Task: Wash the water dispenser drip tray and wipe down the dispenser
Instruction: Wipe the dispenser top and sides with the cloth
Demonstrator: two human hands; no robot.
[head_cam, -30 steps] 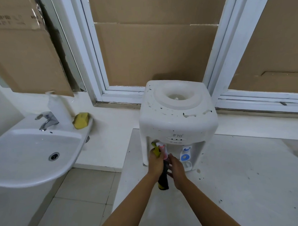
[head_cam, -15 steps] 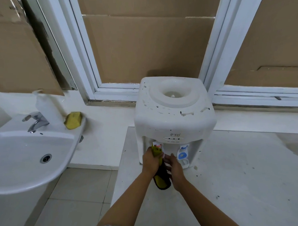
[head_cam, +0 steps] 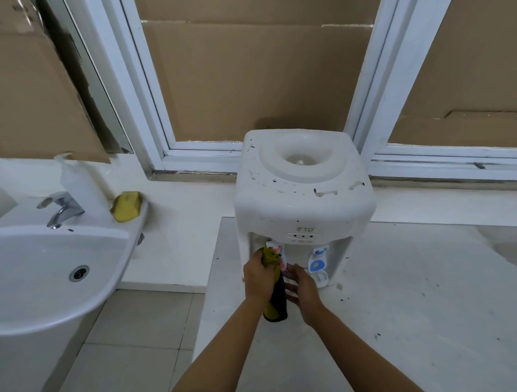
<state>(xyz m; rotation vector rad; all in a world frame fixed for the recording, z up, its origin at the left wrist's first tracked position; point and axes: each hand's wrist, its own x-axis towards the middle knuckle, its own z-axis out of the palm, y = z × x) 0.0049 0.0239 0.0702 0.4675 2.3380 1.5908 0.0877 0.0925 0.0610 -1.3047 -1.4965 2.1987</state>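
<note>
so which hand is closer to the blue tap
Right. The right hand sits just below-left of the blue tap; the left hand, gripping the cloth, is farther left at the red tap.

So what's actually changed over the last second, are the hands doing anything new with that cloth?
Very little. The left hand holds the yellow and black cloth against the red tap as before; the cloth's top has slid slightly across the tap. The right hand stays beside it with fingers relaxed, nothing taken or released. The dispenser, blue tap, sink and sponge have not moved.
</note>
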